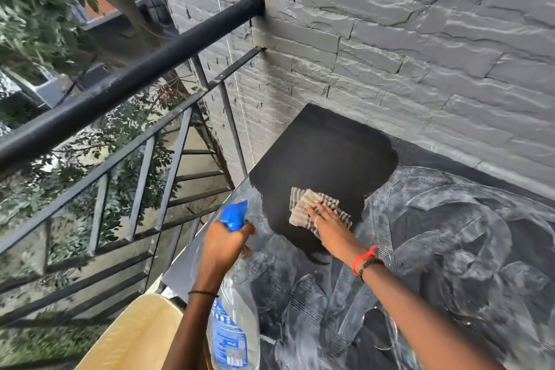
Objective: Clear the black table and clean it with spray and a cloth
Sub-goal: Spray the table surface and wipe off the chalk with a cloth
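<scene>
The black table (324, 153) fills the lower right, its far left corner wiped dark and the rest covered in whitish smears. My right hand (326, 224) presses flat on a striped beige cloth (303, 204) at the edge of the clean patch. My left hand (226, 242) grips the neck of a clear spray bottle (234, 330) with a blue trigger head (235, 213), held over the table's left edge.
A grey stone-brick wall (420, 54) borders the table's far side. A black metal railing (135, 75) runs along the left, with trees and ground below. A tan chair back (135, 336) stands at the bottom left.
</scene>
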`<act>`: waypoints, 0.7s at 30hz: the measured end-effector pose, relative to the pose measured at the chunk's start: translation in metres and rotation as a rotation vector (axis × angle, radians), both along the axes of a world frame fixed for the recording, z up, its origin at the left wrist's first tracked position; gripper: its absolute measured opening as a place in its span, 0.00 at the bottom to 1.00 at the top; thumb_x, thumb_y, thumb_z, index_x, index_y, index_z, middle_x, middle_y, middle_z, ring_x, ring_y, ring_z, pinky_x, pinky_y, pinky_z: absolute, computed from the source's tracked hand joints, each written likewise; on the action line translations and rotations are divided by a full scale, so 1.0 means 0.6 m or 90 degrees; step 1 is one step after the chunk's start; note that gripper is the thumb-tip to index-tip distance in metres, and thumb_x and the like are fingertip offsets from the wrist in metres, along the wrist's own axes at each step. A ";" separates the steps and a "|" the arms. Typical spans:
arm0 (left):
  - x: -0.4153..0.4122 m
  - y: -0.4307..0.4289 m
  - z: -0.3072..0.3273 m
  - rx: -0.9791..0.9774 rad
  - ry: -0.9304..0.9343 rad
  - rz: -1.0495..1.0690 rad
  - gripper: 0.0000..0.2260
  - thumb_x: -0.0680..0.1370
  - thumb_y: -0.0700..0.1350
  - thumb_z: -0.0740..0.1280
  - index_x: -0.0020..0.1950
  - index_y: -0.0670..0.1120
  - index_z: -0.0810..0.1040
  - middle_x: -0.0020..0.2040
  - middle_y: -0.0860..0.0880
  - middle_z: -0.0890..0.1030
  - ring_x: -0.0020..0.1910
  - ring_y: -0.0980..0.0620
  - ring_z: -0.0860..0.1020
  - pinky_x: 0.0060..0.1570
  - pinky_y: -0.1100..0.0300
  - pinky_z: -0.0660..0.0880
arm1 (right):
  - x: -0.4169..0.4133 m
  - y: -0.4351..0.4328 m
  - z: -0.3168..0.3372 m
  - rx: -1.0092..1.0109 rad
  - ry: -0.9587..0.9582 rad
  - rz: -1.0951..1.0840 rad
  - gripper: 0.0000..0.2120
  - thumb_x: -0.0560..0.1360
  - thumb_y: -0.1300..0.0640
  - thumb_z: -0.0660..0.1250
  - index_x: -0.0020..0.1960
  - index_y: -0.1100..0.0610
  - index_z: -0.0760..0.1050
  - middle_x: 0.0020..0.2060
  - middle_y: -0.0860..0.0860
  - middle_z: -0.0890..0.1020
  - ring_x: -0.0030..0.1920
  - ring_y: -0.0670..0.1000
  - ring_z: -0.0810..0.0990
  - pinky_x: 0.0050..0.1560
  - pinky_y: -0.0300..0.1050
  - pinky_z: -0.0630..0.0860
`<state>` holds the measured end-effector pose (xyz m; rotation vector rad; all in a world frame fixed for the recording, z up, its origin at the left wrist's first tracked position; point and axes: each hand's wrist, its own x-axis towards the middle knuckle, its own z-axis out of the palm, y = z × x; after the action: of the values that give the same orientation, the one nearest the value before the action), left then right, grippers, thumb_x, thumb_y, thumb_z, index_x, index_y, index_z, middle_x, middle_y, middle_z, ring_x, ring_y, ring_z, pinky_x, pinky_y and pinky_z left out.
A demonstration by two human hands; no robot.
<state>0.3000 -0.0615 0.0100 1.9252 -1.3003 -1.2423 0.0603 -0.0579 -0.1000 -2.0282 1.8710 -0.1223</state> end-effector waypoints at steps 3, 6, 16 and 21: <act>0.003 0.024 -0.006 0.009 -0.006 0.014 0.09 0.72 0.40 0.69 0.44 0.33 0.79 0.26 0.44 0.78 0.20 0.52 0.78 0.29 0.62 0.71 | -0.007 0.045 -0.004 -0.005 -0.010 -0.001 0.38 0.73 0.76 0.51 0.77 0.53 0.43 0.77 0.52 0.43 0.76 0.52 0.43 0.73 0.42 0.42; -0.005 0.048 -0.005 0.000 -0.031 0.026 0.10 0.73 0.41 0.67 0.44 0.33 0.79 0.26 0.44 0.79 0.21 0.55 0.78 0.27 0.65 0.72 | -0.007 0.051 0.000 0.005 -0.014 -0.003 0.40 0.73 0.77 0.50 0.77 0.52 0.43 0.77 0.51 0.42 0.76 0.52 0.43 0.74 0.44 0.45; 0.021 0.100 -0.009 -0.008 -0.054 0.164 0.12 0.72 0.44 0.67 0.38 0.34 0.77 0.26 0.41 0.79 0.27 0.47 0.81 0.34 0.54 0.80 | -0.011 0.040 -0.006 0.025 -0.025 0.012 0.38 0.74 0.76 0.52 0.77 0.51 0.44 0.77 0.51 0.42 0.76 0.52 0.43 0.76 0.49 0.49; 0.047 0.148 -0.012 0.017 -0.047 0.189 0.12 0.74 0.42 0.68 0.41 0.31 0.77 0.24 0.42 0.78 0.22 0.49 0.80 0.31 0.57 0.73 | -0.012 0.037 -0.010 0.027 -0.017 0.017 0.36 0.76 0.73 0.52 0.77 0.52 0.44 0.76 0.51 0.42 0.76 0.52 0.42 0.76 0.50 0.47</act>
<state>0.3280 0.0270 0.0029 2.1094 -0.9899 -1.0530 0.0529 -0.0355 -0.1060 -2.0120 1.8143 -0.1013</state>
